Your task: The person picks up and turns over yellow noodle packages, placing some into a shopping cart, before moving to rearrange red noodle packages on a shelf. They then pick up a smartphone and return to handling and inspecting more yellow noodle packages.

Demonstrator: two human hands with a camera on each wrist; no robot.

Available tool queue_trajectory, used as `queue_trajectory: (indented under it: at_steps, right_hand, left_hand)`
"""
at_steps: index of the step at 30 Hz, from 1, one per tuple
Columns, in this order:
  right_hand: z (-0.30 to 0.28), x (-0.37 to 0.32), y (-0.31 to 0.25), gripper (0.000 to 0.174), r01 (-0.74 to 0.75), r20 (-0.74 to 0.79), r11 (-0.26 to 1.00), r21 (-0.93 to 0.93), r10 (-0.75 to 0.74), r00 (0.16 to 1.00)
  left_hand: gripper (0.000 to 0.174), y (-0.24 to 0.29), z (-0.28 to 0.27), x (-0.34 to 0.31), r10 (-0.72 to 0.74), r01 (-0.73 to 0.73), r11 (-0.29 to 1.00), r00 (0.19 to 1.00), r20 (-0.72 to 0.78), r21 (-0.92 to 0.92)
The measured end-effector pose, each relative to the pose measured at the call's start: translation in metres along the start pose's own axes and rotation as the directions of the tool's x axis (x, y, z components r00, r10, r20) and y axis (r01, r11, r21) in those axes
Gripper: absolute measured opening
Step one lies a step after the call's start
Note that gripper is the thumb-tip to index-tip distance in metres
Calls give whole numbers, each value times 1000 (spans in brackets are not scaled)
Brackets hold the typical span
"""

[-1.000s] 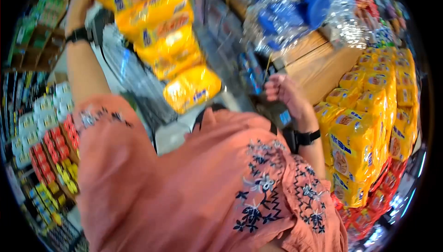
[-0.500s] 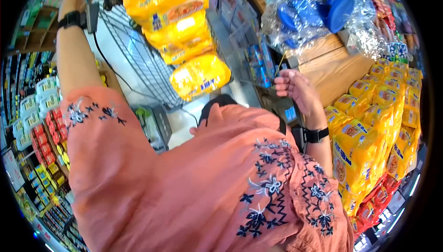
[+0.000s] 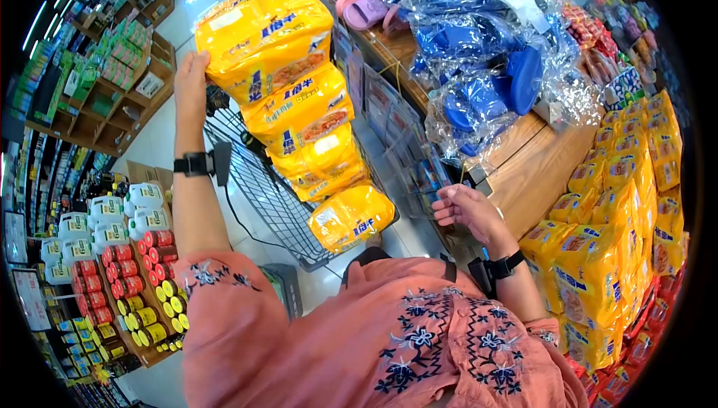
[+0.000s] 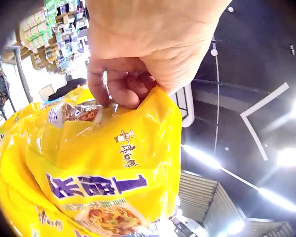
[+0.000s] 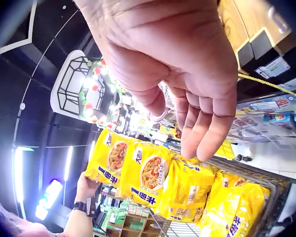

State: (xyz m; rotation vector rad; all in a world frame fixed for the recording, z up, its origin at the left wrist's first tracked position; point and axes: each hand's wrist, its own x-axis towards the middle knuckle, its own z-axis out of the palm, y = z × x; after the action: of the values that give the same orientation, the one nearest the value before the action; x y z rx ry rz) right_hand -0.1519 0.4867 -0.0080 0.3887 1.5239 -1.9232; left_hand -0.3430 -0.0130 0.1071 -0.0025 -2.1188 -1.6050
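A chain of yellow noodle packs (image 3: 295, 109) is held high at 11 o'clock in the head view. It is pinched at its top edge by the left hand (image 3: 191, 79). In the left wrist view the fingers (image 4: 121, 91) are seen curled into the thin wrapper. The chain hangs down toward 5 o'clock, and its lowest pack lies at the near rim of the wire cart (image 3: 254, 183); whether it touches the wire cannot be told. The right hand (image 3: 467, 213) is kept at 3 o'clock, near the edge of the wooden table (image 3: 538, 154). Its fingers are relaxed and loosely together, and nothing is held.

The whole weight appears to be carried by one pinch on slick film, so a slip or a torn wrapper is judged the main risk. With no support given from below, the chain could swing. The lowest pack might then be snagged on the rim or dropped outside the cart. A join between packs could also part under the load. The bagged blue slippers (image 3: 479, 71) at 1 o'clock lie near enough to be brushed.
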Motion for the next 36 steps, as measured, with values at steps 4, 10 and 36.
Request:
queue_trajectory:
  at_steps: [4,10,36]
  right_hand:
    - [20,15,-7,30,46,48,998,-41,-44,998]
    - [60,30,-32,31,169,128,982,-80,-158,979]
    - [7,-121,103,46,262,92,648,715,-459,884]
  left_hand:
    - [24,29,13,-27,162,-162,986,987,-3,26]
    - [24,87,15,-70,130,-141,983,987,-97,-120]
    - [30,174,135,-268,-172,514,757,752,637,-402]
